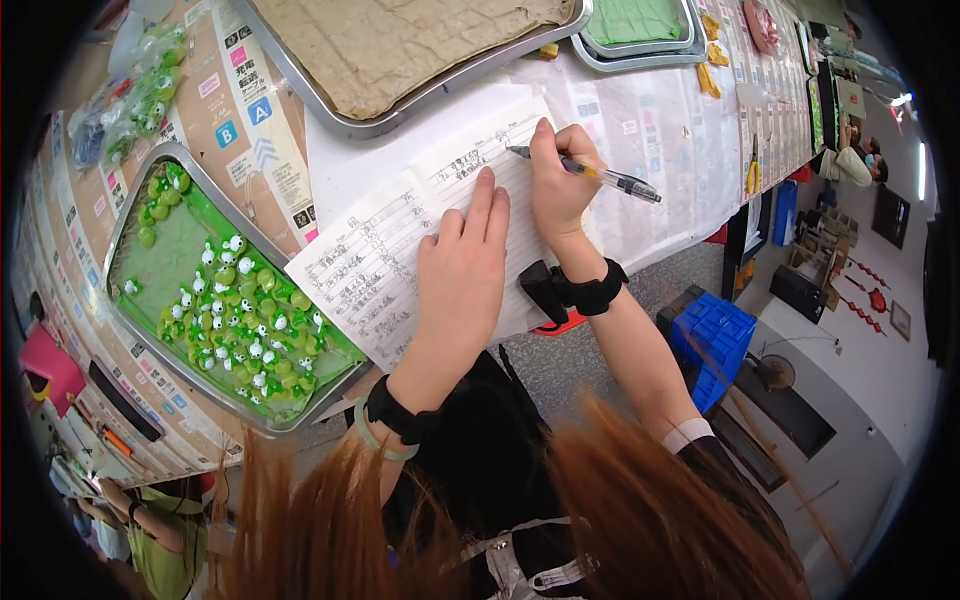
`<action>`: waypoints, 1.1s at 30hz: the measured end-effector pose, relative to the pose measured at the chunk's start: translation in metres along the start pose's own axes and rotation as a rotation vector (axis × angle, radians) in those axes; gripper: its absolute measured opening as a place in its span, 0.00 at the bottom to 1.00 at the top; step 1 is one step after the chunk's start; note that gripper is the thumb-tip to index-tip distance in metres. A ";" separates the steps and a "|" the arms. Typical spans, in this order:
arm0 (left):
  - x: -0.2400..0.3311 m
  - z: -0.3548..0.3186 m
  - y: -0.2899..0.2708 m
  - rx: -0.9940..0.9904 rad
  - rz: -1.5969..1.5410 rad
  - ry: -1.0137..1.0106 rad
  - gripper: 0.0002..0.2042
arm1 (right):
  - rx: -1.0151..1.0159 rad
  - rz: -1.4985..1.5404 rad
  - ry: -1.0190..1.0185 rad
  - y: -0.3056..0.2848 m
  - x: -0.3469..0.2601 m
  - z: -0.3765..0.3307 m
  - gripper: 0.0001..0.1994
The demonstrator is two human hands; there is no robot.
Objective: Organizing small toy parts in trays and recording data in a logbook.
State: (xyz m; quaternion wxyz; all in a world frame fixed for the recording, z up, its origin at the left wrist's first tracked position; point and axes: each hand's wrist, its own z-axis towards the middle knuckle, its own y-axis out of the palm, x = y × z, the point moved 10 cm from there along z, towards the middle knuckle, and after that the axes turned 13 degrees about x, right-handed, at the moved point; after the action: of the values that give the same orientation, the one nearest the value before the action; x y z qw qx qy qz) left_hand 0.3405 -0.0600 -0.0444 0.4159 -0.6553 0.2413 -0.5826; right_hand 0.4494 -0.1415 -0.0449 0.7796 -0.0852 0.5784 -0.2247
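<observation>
In my right hand (566, 182) is a pen (622, 182) with a clear barrel and dark grip, its tip at the upper right of a lined notebook (385, 225). Handwriting in dark ink covers many of the lines on its open pages. My left hand (465, 270) lies flat on the paper with its fingers stretched upward, holding nothing. Black bands circle both my wrists. Left of the notebook stands a metal tray (280, 235) lined in green, with many small green and white figures (245, 320) in it.
A large tray with a brown cloth lining (400, 45) sits just beyond the notebook; a green-lined tray (640, 25) is right of it. Bagged green pieces (155, 95) lie far left. Yellow-handled pliers (753, 170) rest near the table's right edge. A blue crate (712, 335) is on the right.
</observation>
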 end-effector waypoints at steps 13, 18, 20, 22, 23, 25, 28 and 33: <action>0.001 0.001 0.000 -0.017 -0.004 -0.003 0.27 | 0.023 0.086 0.078 -0.007 0.010 0.014 0.15; -0.001 -0.001 0.002 -0.006 0.016 0.007 0.27 | -0.006 0.328 0.289 -0.012 0.028 0.042 0.09; 0.003 0.002 -0.002 -0.014 0.030 0.000 0.27 | -0.067 0.320 0.266 -0.010 0.024 0.046 0.07; 0.005 0.006 -0.014 0.043 -0.021 -0.052 0.18 | -0.094 0.344 0.373 -0.014 0.027 0.043 0.06; 0.006 0.008 -0.014 0.047 -0.023 -0.051 0.18 | -0.119 0.368 0.487 -0.013 0.031 0.037 0.06; 0.001 0.011 -0.026 0.183 -0.266 -0.146 0.12 | -0.097 0.469 0.605 -0.016 0.023 0.025 0.07; -0.012 0.011 -0.026 0.148 -0.717 -0.503 0.08 | -0.156 0.582 0.888 -0.017 0.011 -0.004 0.12; -0.002 0.007 -0.020 0.052 -1.139 -0.722 0.07 | -0.263 0.604 0.856 -0.028 -0.022 -0.020 0.12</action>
State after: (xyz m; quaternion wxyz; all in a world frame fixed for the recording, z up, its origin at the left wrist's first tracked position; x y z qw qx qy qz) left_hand 0.3439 -0.0459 -0.0283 0.1140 -0.8234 -0.3103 -0.4612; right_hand 0.4186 -0.1542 -0.0209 0.4869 0.0872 0.8663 0.0689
